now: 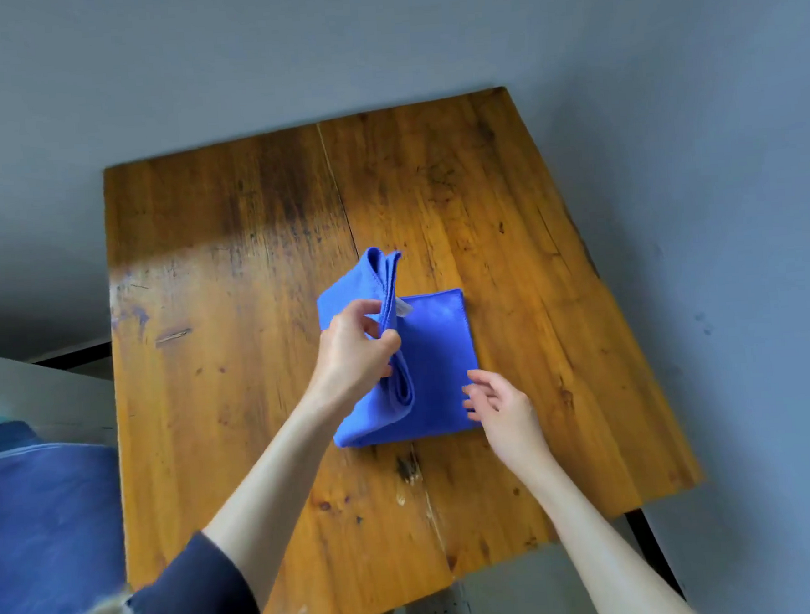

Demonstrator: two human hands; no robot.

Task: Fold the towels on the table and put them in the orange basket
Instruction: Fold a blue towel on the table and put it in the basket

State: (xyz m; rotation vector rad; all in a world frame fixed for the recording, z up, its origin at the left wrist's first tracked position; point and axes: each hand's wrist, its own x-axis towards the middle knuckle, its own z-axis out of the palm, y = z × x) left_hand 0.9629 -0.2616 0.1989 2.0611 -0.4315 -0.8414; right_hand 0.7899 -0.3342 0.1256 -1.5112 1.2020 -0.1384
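A blue towel (436, 352) lies partly folded in the middle of the wooden table (233, 317). My left hand (356, 352) grips the towel's left half and holds it lifted upright, its layered edge standing above the flat right half. My right hand (501, 407) hovers at the towel's near right corner with its fingers spread and relaxed, holding nothing. The orange basket is not in view.
Grey floor (718, 192) surrounds the table on the far and right sides. A blue fabric surface (46, 518) lies off the table's left edge, with a pale ledge (43, 390) behind it. A dark table leg (655, 557) shows at the near right.
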